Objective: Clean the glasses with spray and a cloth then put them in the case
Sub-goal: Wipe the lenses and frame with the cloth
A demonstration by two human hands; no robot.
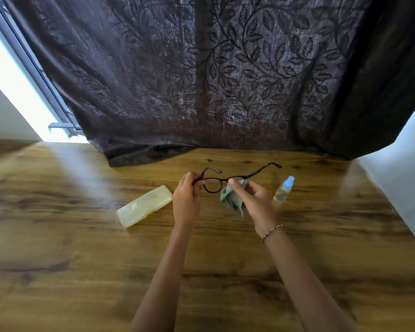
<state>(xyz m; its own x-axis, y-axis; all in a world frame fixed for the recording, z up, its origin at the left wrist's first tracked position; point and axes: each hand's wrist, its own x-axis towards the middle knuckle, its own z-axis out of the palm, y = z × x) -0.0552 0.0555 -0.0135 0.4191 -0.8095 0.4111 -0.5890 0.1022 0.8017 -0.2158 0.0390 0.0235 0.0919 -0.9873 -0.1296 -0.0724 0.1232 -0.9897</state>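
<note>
Dark-framed glasses (222, 179) are held above the wooden table (82, 248) with both temples unfolded and pointing away from me. My left hand (187, 200) pinches the frame at its left hinge. My right hand (254, 197) holds a grey-green cloth (231, 198) wrapped over the right lens, thumb and fingers pressing it on. A pale yellow glasses case (144, 206) lies shut on the table left of my left hand. A small clear spray bottle (284, 190) with a light blue cap stands right of my right hand.
A dark leaf-patterned curtain (213, 80) hangs behind the table, its hem resting on the far edge. A bright window gap (17, 92) shows at the left and a white wall (403, 188) borders the right side.
</note>
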